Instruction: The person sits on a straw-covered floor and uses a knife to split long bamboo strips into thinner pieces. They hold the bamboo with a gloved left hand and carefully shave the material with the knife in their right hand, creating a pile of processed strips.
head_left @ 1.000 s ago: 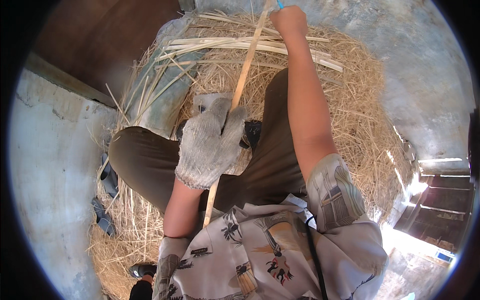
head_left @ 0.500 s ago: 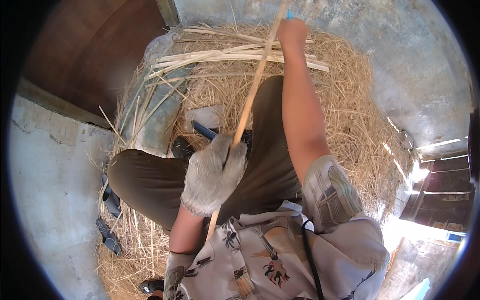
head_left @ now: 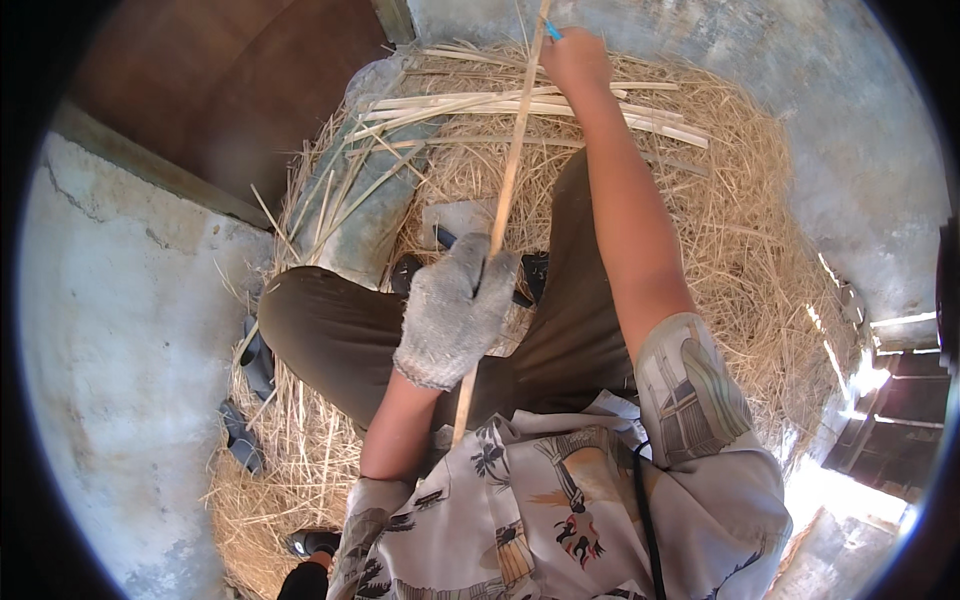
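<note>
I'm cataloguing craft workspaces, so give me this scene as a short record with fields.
Left hand: in a greyish knitted glove, around a long, narrow, tan strip
Right hand: bare, closed on a small bright-blue object, mostly hidden
Ahead: flat cream strips across straw-coloured, loose shavings
Person's left: dark grey footwear near a weathered, pale wall

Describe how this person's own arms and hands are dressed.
The left hand wears a pale grey, knitted-looking glove ending at the wrist; the right hand is bare. Short, pale shirt sleeves with darker printed patterns leave both forearms bare.
</note>
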Motion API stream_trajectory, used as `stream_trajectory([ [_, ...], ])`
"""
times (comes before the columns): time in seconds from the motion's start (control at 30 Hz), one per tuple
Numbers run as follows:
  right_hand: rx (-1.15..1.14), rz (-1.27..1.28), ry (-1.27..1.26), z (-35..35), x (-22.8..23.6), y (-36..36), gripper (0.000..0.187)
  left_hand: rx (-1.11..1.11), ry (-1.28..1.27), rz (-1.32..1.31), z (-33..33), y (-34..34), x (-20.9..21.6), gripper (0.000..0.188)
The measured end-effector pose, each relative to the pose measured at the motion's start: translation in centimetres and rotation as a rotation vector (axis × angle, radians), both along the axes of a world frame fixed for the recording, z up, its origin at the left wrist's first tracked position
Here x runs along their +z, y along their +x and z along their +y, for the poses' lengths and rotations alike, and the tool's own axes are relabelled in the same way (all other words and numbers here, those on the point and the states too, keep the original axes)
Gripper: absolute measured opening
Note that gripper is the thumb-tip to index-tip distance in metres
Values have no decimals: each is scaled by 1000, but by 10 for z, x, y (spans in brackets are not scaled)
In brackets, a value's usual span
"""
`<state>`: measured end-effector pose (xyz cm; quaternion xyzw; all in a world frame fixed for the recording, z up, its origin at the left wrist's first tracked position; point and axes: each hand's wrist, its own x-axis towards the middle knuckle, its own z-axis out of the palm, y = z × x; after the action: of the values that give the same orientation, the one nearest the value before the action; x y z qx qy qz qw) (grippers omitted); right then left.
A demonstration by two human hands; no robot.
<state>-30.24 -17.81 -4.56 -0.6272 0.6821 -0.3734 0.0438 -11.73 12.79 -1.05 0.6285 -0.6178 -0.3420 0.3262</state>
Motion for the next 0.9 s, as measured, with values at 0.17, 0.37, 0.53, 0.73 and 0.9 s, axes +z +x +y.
stream_trajectory([
  [0.17, -207, -65, 15, -3, 5, -42, 33, -127, 27, -29, 12, -15, 3, 26],
  [0.37, -307, -282, 70, -11, -4, -76, 37, -179, 51, 165, 22, -21, -28, 24],
  [0.53, 24, -29, 37, -1, -7, -17, 33, 14, 104, 202, 14, -6, -12, 28],
  [0.73, 153, 71, 11, 3, -3, 8, 27, 57, 10, 72, 20, 7, -18, 27],
  [0.9, -26, -4, 83, -13, -8, -27, 32, -10, 81, -3, 58, 6, -18, 27],
])
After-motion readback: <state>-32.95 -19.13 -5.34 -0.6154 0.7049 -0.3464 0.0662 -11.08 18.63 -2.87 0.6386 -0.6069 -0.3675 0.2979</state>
